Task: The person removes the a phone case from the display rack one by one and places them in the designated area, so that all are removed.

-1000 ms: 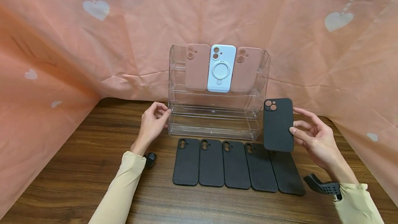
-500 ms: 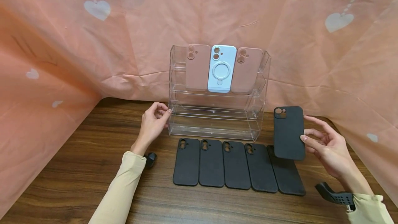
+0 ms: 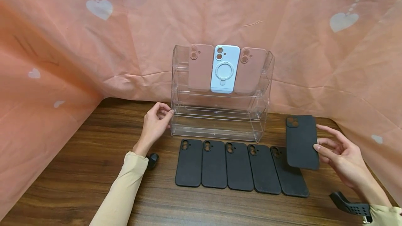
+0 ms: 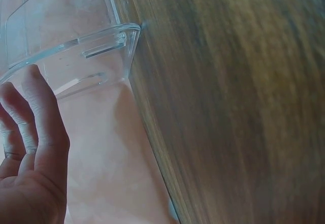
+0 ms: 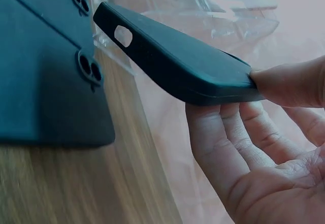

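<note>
Bench (image 3: pixel 94 156): I am working over a dark wood-grain top, with peach cloth hanging behind and at both sides.

Clear rack (image 3: pixel 220 114): it is standing at the back of the bench, three tiers deep. Two pink cases (image 3: pixel 199 67) and a pale blue ring case (image 3: pixel 224 69) are leaning in the top tier; the lower tiers are showing nothing.

Row of black cases (image 3: pixel 238 166): five are lying flat, side by side, just in front of the rack.

Held black case (image 3: pixel 300 141): I am holding it upright in the air, to the right of the rack, with its lower edge overlapping the row's last case.

Right hand (image 3: pixel 343 158): thumb and fingers (image 5: pixel 223 148) are pinching the case at its right edge, the other fingers spread loosely behind it.

Left hand (image 3: pixel 155 123): its curled fingers (image 4: pixel 43 112) are touching the rack's front left corner, bracing it.

Doing it well, as I judge it: I am keeping the pinch on the edge alone, tilting the case to match the rack's lean, and steadying the light rack throughout.

Wrist mounts (image 3: pixel 350 205): these are strapped at both cuffs.
</note>
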`<state>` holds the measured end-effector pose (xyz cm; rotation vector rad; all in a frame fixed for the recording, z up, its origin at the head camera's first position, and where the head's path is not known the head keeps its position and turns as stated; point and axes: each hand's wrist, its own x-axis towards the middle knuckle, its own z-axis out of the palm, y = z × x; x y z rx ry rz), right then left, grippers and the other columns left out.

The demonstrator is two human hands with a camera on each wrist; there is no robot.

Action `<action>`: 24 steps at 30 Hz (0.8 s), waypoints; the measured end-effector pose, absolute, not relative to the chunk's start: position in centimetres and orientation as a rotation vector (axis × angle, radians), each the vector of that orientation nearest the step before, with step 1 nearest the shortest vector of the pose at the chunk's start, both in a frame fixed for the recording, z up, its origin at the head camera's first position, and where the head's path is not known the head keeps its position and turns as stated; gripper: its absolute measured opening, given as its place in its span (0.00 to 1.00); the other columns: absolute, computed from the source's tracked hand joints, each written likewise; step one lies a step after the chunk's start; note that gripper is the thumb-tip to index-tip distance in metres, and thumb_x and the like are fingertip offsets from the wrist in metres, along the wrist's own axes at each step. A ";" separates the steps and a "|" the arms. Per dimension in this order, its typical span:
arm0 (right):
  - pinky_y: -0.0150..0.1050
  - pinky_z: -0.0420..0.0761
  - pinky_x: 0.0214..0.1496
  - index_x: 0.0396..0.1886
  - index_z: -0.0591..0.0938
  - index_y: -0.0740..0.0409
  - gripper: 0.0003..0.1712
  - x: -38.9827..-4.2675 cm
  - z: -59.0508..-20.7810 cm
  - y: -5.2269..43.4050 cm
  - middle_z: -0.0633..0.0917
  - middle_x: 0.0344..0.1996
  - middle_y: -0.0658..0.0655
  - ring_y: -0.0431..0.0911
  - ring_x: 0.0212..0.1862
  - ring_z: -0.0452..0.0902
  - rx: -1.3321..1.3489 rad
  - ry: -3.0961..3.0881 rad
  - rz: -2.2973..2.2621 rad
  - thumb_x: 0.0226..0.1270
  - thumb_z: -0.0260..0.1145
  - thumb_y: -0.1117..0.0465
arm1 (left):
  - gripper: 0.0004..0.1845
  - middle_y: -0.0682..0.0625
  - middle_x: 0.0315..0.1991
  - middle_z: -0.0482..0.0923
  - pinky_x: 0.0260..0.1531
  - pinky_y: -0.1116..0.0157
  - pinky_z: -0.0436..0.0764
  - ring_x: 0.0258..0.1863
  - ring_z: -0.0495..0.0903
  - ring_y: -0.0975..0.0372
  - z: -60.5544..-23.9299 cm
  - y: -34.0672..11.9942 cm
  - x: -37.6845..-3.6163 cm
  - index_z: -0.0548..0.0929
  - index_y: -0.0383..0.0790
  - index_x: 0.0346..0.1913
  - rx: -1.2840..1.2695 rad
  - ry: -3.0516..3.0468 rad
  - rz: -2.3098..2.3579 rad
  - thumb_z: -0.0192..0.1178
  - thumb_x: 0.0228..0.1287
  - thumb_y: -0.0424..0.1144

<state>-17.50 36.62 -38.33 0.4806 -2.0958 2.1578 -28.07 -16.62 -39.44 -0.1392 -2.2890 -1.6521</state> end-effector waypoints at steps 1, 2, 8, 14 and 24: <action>0.30 0.86 0.31 0.77 0.66 0.56 0.40 -17.4 -38.5 36.8 0.89 0.42 0.49 0.37 0.36 0.86 0.483 -2.096 2.162 0.69 0.52 0.86 | 0.08 0.44 0.35 0.81 0.23 0.64 0.89 0.25 0.82 0.64 -39.4 -16.6 -28.1 0.80 0.38 0.43 -0.140 -2.288 -1.655 0.65 0.69 0.39; 0.31 0.87 0.31 0.77 0.66 0.56 0.40 -17.4 -38.6 37.0 0.89 0.42 0.49 0.37 0.37 0.86 0.486 -2.100 2.164 0.69 0.51 0.86 | 0.08 0.44 0.35 0.81 0.23 0.63 0.89 0.25 0.82 0.64 -39.4 -16.6 -28.1 0.80 0.38 0.43 -0.141 -2.288 -1.657 0.65 0.69 0.39; 0.33 0.88 0.33 0.77 0.66 0.53 0.40 -16.9 -38.9 38.4 0.89 0.41 0.48 0.37 0.38 0.87 0.436 -2.203 2.120 0.70 0.53 0.84 | 0.08 0.45 0.35 0.81 0.24 0.62 0.89 0.26 0.82 0.63 -39.3 -16.7 -28.1 0.80 0.38 0.44 -0.140 -2.294 -1.655 0.65 0.69 0.39; 0.32 0.87 0.32 0.78 0.66 0.49 0.39 -16.4 -39.2 39.7 0.88 0.42 0.44 0.35 0.39 0.86 0.382 -2.349 2.042 0.72 0.55 0.81 | 0.08 0.44 0.35 0.82 0.24 0.62 0.89 0.26 0.83 0.60 -39.3 -16.6 -28.0 0.80 0.38 0.43 -0.142 -2.294 -1.653 0.65 0.69 0.39; 0.35 0.87 0.32 0.78 0.64 0.47 0.39 -15.7 -40.0 41.3 0.89 0.42 0.44 0.35 0.38 0.85 0.378 -2.468 2.004 0.74 0.54 0.79 | 0.08 0.44 0.35 0.82 0.24 0.62 0.89 0.26 0.83 0.60 -39.3 -16.6 -28.0 0.80 0.38 0.43 -0.142 -2.295 -1.656 0.65 0.69 0.39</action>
